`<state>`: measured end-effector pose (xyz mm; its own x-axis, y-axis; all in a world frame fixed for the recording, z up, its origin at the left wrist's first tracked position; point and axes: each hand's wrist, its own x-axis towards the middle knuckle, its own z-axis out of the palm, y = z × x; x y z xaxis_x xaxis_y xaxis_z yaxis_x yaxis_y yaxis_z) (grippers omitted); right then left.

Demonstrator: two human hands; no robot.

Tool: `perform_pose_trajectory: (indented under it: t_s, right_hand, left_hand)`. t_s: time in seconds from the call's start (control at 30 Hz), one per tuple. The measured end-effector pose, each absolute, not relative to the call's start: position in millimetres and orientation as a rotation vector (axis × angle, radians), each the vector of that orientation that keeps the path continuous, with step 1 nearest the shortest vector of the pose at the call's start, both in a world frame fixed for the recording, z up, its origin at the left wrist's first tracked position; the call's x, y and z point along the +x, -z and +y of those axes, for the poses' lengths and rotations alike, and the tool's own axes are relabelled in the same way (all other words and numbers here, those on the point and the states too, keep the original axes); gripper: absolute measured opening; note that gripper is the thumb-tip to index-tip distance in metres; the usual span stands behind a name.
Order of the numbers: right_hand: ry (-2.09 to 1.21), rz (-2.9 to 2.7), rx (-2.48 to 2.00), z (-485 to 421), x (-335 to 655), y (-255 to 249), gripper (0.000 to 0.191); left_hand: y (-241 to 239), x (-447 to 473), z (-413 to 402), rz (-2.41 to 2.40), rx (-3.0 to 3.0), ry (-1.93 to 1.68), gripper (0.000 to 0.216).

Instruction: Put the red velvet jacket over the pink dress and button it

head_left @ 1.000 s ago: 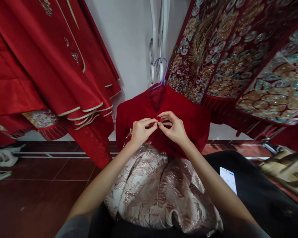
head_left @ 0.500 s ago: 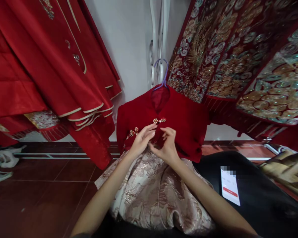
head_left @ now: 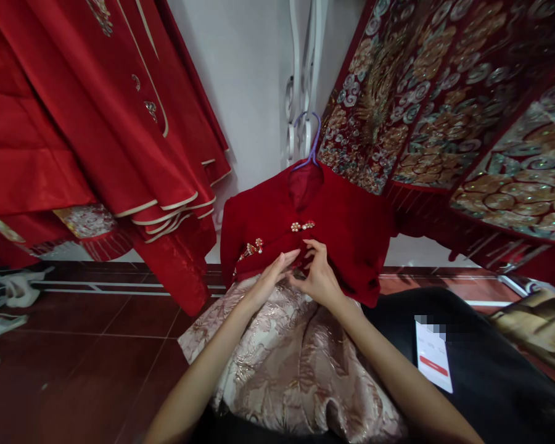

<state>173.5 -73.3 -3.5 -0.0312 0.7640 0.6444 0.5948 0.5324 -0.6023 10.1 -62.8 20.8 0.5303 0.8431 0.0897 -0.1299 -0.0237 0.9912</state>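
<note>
A dark red velvet jacket (head_left: 346, 228) hangs on a purple hanger (head_left: 309, 143) in front of me, above a pale brocade skirt (head_left: 287, 364). A beaded clasp (head_left: 302, 226) is fastened below the collar, and a second beaded clasp (head_left: 253, 248) sits lower left. My left hand (head_left: 271, 279) and my right hand (head_left: 318, 275) meet at the jacket's front, just under the upper clasp. Both hands pinch the red fabric there with curled fingers; what lies between the fingertips is hidden.
Red satin robes (head_left: 92, 123) with cream trim hang at the left. Heavily embroidered red-and-gold garments (head_left: 448, 105) hang at the right. A phone (head_left: 433, 356) lies on a black surface (head_left: 499, 370) at lower right. The floor is dark red tile (head_left: 74, 364).
Both hands moved down from the upper clasp, which now shows fastened, to a spot lower on the jacket's front. The view shifted slightly.
</note>
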Motion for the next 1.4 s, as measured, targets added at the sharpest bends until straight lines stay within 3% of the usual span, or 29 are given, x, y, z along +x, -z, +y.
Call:
perform_pose_trajectory:
  t_s: [0.13, 0.27, 0.4, 0.53, 0.67, 0.8, 1.1, 1.4]
  right_hand:
    - [-0.285, -1.626, -1.213, -73, 174, -1, 0.057]
    - [-0.546, -1.65, -1.28, -90, 184, -40, 0.049]
    - [-0.812, -1.788, -1.086, -117, 186, -80, 0.029]
    - [-0.813, -1.833, -0.992, -122, 181, -83, 0.021]
    - [-0.813, -1.866, -0.956, -114, 177, -69, 0.02]
    - [-0.798, -1.881, -0.944, -110, 177, -63, 0.016]
    - [-0.775, -1.769, -1.118, -99, 172, -48, 0.005]
    - [-0.695, -1.648, -0.993, -80, 150, -35, 0.018]
  left_hand:
    - [-18, 13, -65, 0.659, 1.42, -0.895, 0.06]
    - [-14, 14, -63, 0.699, 1.418, -0.924, 0.059]
    - [-9, 20, -65, 0.81, 1.399, -0.963, 0.06]
    - [-25, 15, -67, 0.887, 1.588, -0.919, 0.053]
    - [-54, -16, -56, 0.924, 1.829, -0.851, 0.034]
    - [-60, -49, -36, 1.302, 1.897, -1.085, 0.022]
    - [-36, -52, -29, 1.205, 1.854, -1.113, 0.032]
    - [-41, -51, -30, 1.064, 1.72, -1.135, 0.033]
